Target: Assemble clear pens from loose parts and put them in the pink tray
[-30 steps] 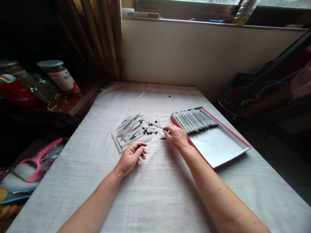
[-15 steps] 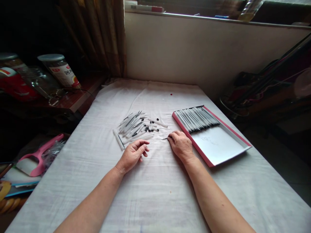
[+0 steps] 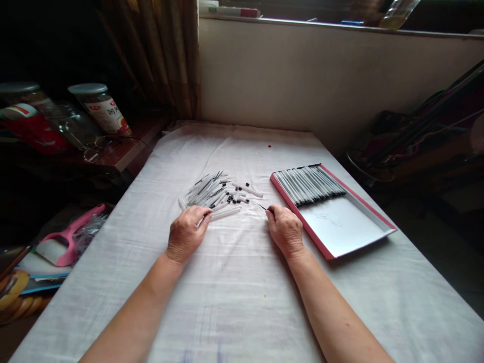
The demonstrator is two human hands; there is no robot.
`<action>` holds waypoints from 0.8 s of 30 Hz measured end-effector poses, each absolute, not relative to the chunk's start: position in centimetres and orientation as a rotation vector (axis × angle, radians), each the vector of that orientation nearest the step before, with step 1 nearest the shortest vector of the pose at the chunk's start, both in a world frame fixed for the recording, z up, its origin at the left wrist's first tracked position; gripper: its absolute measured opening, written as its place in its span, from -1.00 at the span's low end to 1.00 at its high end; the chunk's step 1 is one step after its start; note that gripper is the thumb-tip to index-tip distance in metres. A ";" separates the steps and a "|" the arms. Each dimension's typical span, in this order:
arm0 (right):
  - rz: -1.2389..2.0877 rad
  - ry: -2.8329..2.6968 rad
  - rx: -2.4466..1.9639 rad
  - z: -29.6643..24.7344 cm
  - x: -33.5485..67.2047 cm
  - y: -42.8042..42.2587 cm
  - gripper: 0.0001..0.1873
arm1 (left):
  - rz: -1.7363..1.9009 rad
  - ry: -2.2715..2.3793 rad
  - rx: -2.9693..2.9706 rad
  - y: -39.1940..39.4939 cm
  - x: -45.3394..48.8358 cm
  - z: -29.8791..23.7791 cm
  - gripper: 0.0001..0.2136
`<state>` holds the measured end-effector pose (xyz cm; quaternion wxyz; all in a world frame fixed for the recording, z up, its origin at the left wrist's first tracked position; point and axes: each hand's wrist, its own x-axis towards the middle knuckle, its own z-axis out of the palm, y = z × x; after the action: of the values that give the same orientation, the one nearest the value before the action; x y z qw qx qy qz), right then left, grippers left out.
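Observation:
My left hand (image 3: 188,229) is at the near edge of a pile of pen parts (image 3: 206,189), its thumb and fingers pinched together. Its fingertips meet the end of a clear pen barrel (image 3: 227,212); what they grip is hidden. My right hand (image 3: 285,227) is closed, holding a thin pen refill (image 3: 262,206) whose dark tip points left toward the pile. Small black pen plugs (image 3: 235,199) lie scattered at the pile's right side. Beside my right hand is a shallow box with a red rim (image 3: 317,242), holding a row of assembled pens (image 3: 310,184).
A white cloth (image 3: 234,302) covers the table. Jars (image 3: 108,111) and glasses (image 3: 94,151) stand on a wooden surface at left. A pink-handled item (image 3: 70,242) lies lower left. Against the far wall hangs a curtain (image 3: 162,55). A small red bit (image 3: 269,146) lies far back.
My left hand has moved left and turned palm-down onto the pile's near edge, its fingers closing. My right hand still holds the refill, now tilted slightly differently. The view has shifted a little.

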<state>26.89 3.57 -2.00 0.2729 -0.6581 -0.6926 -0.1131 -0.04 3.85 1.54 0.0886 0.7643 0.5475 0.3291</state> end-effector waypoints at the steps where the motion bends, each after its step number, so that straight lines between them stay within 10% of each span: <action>1: -0.288 -1.835 -1.765 -2.0 26.9 3.5 -0.83 | 0.906 1.747 2.366 4.1 -0.6 1.7 -0.81; 12: 0.072 -1.651 -1.468 -1.6 26.5 2.5 -0.71 | 0.415 2.015 2.573 4.7 -1.3 1.5 -0.86; 24: 0.165 -1.516 -1.397 -1.3 27.0 2.2 -0.77 | 0.982 1.479 1.724 3.6 0.0 3.0 -0.64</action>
<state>26.96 2.21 -1.32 0.5116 -0.5804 -0.6299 0.0687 -0.03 3.60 2.97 0.3273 0.6584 0.5647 0.3749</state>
